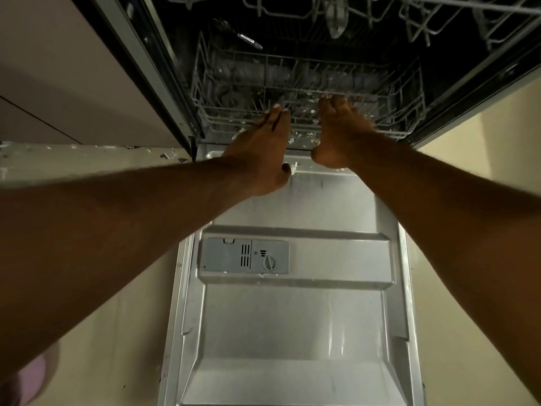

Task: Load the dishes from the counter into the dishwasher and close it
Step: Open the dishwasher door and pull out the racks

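The dishwasher stands open, its steel door (292, 317) folded down flat below me. The lower wire rack (210, 95) sits inside the tub and looks bare of dishes. Both arms reach forward to the rack's front edge. My left hand (260, 145) lies with straight fingers on the front rail. My right hand (339, 130) touches the same rail a little to the right, fingers extended. The upper rack (439, 13) is pulled out overhead. A metal utensil (248, 39) lies at the back left of the tub. No counter dishes are in view.
A grey detergent dispenser (244, 256) is set in the door's inner face. Cream cabinet fronts (58, 83) flank the machine on the left, and pale floor (87, 347) lies on both sides of the door. White flecks of debris dot the rack front and door hinge.
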Action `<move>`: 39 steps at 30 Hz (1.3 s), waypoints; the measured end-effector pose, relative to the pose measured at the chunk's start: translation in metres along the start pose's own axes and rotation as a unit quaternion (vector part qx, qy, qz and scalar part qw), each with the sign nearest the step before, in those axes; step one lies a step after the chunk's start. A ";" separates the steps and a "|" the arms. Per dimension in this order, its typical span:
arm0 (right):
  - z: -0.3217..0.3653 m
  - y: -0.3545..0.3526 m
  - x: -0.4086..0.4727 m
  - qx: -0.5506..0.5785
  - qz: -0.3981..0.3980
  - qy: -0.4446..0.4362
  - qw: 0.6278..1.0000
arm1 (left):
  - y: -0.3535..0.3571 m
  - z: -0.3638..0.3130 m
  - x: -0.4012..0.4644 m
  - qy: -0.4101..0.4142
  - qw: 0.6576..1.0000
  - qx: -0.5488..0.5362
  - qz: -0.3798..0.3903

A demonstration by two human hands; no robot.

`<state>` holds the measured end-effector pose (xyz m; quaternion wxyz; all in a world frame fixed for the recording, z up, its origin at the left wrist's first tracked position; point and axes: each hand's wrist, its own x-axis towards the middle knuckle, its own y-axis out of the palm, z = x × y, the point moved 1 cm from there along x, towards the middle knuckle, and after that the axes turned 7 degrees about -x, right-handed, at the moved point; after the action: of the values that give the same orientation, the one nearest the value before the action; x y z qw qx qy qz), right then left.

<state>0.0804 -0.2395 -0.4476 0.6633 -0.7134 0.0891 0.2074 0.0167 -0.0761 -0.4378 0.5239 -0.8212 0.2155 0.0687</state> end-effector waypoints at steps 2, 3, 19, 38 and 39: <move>0.001 0.003 -0.004 0.018 0.009 0.001 1.000 | -0.002 -0.003 0.005 0.000 1.000 0.009 -0.001; 0.001 0.005 -0.007 0.020 0.014 0.001 1.000 | -0.003 -0.005 0.007 -0.001 1.000 0.014 0.002; 0.013 0.025 -0.081 0.010 0.035 -0.016 0.999 | 0.014 -0.045 -0.013 -0.064 0.982 0.164 0.065; 0.026 0.080 -0.245 0.095 0.126 -0.002 0.987 | 0.079 -0.085 -0.149 -0.091 0.961 0.186 0.183; 0.027 0.084 -0.253 0.089 0.131 -0.003 0.987 | 0.082 -0.086 -0.156 -0.089 0.961 0.185 0.186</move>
<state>-0.1855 -0.2596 -0.4196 0.6917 -0.6328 0.1982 0.2862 -0.1675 -0.1383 -0.4147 0.6615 -0.6461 0.3260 0.1964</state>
